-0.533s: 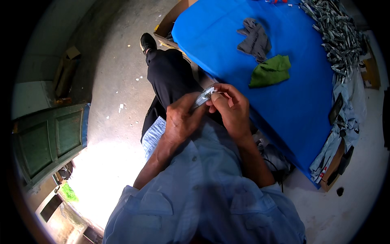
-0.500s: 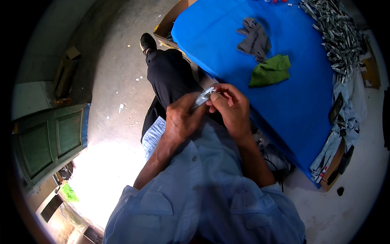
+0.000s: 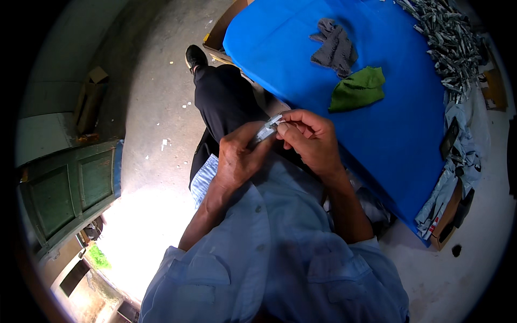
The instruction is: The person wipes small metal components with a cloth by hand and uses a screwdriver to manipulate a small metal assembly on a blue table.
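My left hand [image 3: 242, 153] is closed around a small, slim, whitish-grey packet-like thing [image 3: 266, 129] with a clear, shiny look; its exact kind I cannot make out. Its upper end sticks out between thumb and fingers. At that end my right hand [image 3: 309, 137] pinches with thumb and forefinger, the other fingers curled behind. Both hands are held together in front of my shirt, above my lap and left of the blue-covered table [image 3: 401, 156]. The lower part of the thing is hidden in my left palm.
On the table lie a grey cloth [image 3: 335, 48] and a green cloth [image 3: 357, 90]. A heap of thin silvery-grey strips [image 3: 452, 51] lines its far right edge, with grey plastic bags [image 3: 460, 145] and a dark phone-like object [image 3: 448, 141] nearer. A green panelled door [image 3: 70, 188] stands at left.
My right wrist and forearm have shifted slightly right, with the fingers still at the thing's upper end. My left hand keeps its hold. The whole view has moved a little.
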`<state>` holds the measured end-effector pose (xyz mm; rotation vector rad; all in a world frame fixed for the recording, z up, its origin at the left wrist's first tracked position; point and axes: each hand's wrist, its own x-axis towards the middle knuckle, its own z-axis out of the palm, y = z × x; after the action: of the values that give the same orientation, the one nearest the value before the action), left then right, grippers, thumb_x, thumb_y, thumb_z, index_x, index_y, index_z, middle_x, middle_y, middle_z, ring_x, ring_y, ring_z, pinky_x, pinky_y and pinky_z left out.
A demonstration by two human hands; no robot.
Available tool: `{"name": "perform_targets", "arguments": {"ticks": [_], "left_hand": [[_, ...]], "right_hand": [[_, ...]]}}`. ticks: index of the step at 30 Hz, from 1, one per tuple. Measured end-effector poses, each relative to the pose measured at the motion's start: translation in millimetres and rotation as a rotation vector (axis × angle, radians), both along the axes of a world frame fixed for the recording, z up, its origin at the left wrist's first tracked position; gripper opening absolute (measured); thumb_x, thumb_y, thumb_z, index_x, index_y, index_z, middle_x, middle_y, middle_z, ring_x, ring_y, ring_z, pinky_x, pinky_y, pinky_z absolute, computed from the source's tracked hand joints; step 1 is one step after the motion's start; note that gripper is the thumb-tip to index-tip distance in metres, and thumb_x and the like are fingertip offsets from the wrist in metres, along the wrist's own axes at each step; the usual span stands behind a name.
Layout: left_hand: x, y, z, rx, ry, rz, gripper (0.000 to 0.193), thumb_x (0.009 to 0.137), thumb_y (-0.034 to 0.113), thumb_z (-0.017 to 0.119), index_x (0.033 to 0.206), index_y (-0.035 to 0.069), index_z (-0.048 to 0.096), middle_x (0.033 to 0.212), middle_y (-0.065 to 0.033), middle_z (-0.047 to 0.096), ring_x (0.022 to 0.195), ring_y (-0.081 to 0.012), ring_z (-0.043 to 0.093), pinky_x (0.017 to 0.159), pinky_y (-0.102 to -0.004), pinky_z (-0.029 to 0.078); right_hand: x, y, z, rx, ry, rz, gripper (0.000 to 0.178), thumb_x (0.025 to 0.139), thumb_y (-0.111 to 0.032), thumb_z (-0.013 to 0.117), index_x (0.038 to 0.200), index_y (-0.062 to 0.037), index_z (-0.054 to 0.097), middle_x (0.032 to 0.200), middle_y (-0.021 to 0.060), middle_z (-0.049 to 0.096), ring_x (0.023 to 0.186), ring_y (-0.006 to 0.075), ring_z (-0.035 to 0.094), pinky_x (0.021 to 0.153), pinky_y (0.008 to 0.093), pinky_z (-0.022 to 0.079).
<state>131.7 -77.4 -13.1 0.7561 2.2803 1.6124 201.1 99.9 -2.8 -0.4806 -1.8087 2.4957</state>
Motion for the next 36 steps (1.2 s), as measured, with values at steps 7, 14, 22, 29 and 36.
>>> {"name": "perform_targets", "arguments": {"ticks": [7,14,22,29,36], "left_hand": [[-0.1,-0.3,2.2,-0.009,-0.036,-0.041,0.021,0.092,0.002,0.077,0.113,0.001,0.076,0.096,-0.0123,0.078,0.083,-0.0178,0.075,0.071,-0.0303,0.058],[1.6,2.9,-3.1,0.011,-0.028,-0.041,0.024,0.092,0.005,0.079,0.116,-0.001,0.075,0.095,-0.0130,0.078,0.085,-0.0177,0.075,0.076,-0.0313,0.058],[-10.5,-6.7,-5.3,-0.121,-0.073,0.169,0.022,0.095,0.012,0.079,0.113,0.000,0.075,0.081,-0.0148,0.074,0.070,-0.0139,0.068,0.065,-0.0315,0.055],[-11.7,-18.6,-20.2,0.008,-0.184,0.158,0.024,0.096,0.019,0.080,0.110,0.001,0.075,0.079,-0.0119,0.072,0.072,-0.0116,0.064,0.069,-0.0320,0.054],[-13.4,-47.4,-9.2,-0.002,-0.216,0.220,0.025,0.097,0.023,0.079,0.109,0.002,0.073,0.079,-0.0092,0.069,0.073,-0.0119,0.060,0.070,-0.0327,0.052]], "right_hand": [[1.6,1.2,-1.6,-0.047,0.038,0.018,0.017,0.105,-0.007,0.066,0.116,0.0051,0.067,0.097,0.0049,0.071,0.084,0.0059,0.065,0.069,0.0218,0.052],[4.1,-7.7,-0.2,0.124,0.034,-0.033,0.016,0.109,-0.015,0.060,0.104,-0.0005,0.063,0.082,-0.0002,0.061,0.071,0.0043,0.053,0.063,0.0234,0.045],[10.4,-34.5,-0.5,0.018,-0.031,-0.186,0.023,0.111,-0.021,0.059,0.101,-0.0004,0.059,0.082,0.0016,0.058,0.065,0.0073,0.050,0.060,0.0240,0.043],[3.5,-46.3,9.6,0.114,-0.080,-0.235,0.017,0.106,-0.016,0.065,0.112,0.0003,0.066,0.092,0.0040,0.070,0.076,0.0071,0.065,0.066,0.0210,0.051],[-18.6,-49.7,15.2,0.235,0.084,-0.266,0.014,0.101,0.000,0.069,0.114,0.0040,0.070,0.100,0.0062,0.072,0.082,0.0081,0.066,0.075,0.0227,0.058]]}}
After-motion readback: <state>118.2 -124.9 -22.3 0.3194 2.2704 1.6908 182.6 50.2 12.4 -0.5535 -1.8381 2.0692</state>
